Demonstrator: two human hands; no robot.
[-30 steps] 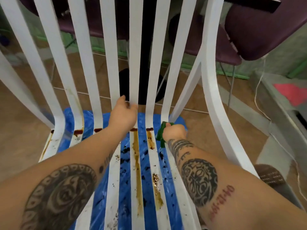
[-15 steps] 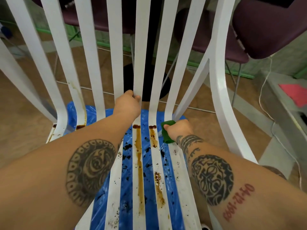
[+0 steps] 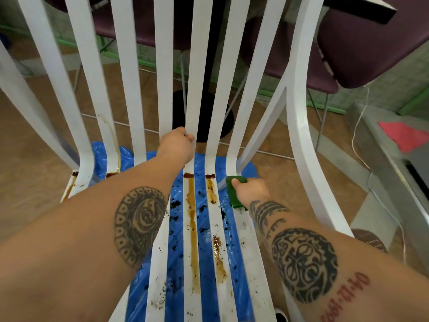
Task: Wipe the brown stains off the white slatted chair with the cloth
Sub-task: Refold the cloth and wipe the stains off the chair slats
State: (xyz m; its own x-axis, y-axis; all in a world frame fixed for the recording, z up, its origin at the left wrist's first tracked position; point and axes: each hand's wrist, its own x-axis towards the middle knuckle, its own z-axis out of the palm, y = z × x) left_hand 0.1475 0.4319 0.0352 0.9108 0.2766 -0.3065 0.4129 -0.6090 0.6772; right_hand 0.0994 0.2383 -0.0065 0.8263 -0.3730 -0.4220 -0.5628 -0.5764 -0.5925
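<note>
The right hand [image 3: 251, 190] has its fingers curled tight around a small folded green cloth [image 3: 235, 194]. The thumb presses the cloth down on the white seat slat nearest the right side, just where the seat bends up into the back. The left hand [image 3: 177, 147] has its fingers wrapped around one of the tall white back slats in the middle, and this looks like a grip to keep the chair from moving.

The white slatted plastic chair [image 3: 299, 126] fills most of the view. Long brown stains [image 3: 192, 228] run down the two middle seat slats, with dark brown blobs at the bend. More brown sits at the bend of the slats on the left. A crinkly blue plastic sheet [image 3: 206, 263] lies under the seat, dotted with dark crumbs. Purple chairs [image 3: 362, 43] stand behind.

Most of the stains are still there, so the job looks only just begun. To wipe well, the person should probably press the cloth flat, rub along each slat from the bend toward the front, and hold the back steady. The corners at the bend may need extra rubbing.
</note>
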